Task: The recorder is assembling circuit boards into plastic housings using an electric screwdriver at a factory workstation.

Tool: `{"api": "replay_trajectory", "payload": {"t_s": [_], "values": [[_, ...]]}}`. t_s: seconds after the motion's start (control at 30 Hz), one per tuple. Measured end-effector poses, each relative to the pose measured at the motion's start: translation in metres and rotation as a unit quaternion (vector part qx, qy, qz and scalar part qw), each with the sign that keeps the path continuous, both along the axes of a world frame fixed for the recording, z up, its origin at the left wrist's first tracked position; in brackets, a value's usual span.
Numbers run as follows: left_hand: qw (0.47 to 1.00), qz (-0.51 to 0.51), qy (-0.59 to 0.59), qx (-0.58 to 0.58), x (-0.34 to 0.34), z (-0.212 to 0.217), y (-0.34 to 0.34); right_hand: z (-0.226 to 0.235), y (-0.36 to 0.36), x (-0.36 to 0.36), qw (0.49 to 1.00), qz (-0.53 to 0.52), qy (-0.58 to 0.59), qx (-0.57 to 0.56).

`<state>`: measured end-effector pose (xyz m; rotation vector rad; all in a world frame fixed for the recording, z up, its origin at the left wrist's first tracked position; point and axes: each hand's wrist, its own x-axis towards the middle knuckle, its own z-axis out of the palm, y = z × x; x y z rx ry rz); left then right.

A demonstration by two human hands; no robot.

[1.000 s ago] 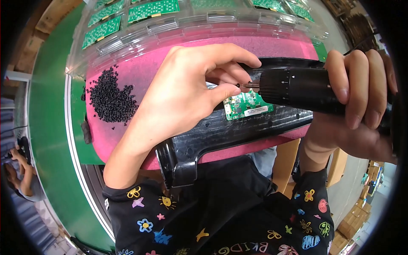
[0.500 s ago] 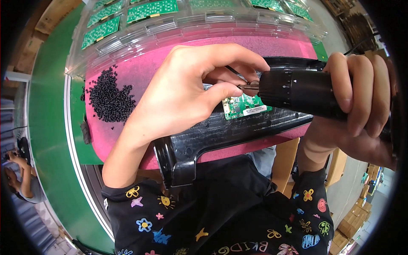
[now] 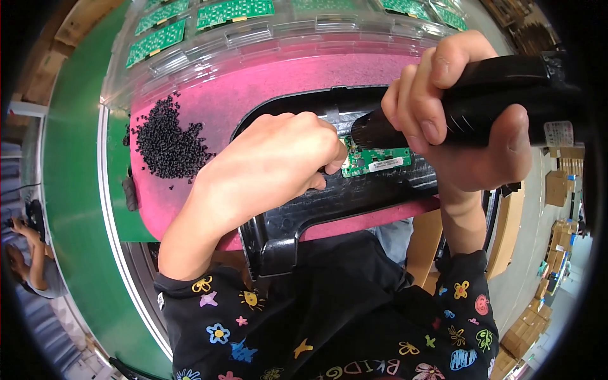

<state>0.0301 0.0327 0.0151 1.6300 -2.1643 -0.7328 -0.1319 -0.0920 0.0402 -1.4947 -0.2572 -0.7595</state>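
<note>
My right hand (image 3: pixel 472 163) is wrapped round a black electric screwdriver (image 3: pixel 472 114), tilted with its nose pointing left and down toward a green circuit board (image 3: pixel 360 166). The board, with a white label, lies inside a long black plastic housing (image 3: pixel 316 209). The screwdriver's nose covers the board's upper left part, and its bit is hidden. Beside the board's left end, my left hand (image 3: pixel 272 155) rests over the housing with its fingers curled in. Its fingertips are mostly hidden, so what they hold cannot be made out.
A heap of small black screws (image 3: pixel 168 142) lies on the pink mat (image 3: pixel 221 88), left of the housing. Clear plastic trays (image 3: pixel 253 39) with several green circuit boards (image 3: pixel 158 43) stand along the back. Another person (image 3: pixel 35 259) works at far left.
My left hand has drawn away from the screwdriver's tip and curled down beside the board. The right hand has turned and shifted left, angling the screwdriver downward. More of the housing shows.
</note>
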Motion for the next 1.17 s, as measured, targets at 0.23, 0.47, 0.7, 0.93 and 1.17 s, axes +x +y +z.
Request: {"api": "replay_trajectory", "payload": {"t_s": [0.23,0.47,0.7,0.93,1.17], "values": [[0.998,0.002,-0.067,-0.022,-0.004,0.002,0.0,0.004,0.009,0.006,0.995,-0.053,0.059,0.062],[0.998,0.021,-0.035,-0.046,-0.002,-0.003,0.004,0.004,0.005,0.021,0.991,-0.068,0.107,-0.045],[0.997,0.036,-0.036,-0.062,0.002,-0.009,0.001,0.014,-0.001,0.026,0.992,-0.014,0.125,0.024],[0.995,0.08,-0.028,-0.054,-0.001,-0.006,-0.003,0.011,0.007,0.018,0.99,-0.052,0.131,0.002],[0.993,0.061,-0.054,-0.082,0.004,-0.01,-0.002,0.004,-0.008,-0.005,0.998,0.035,-0.013,0.05]]}}
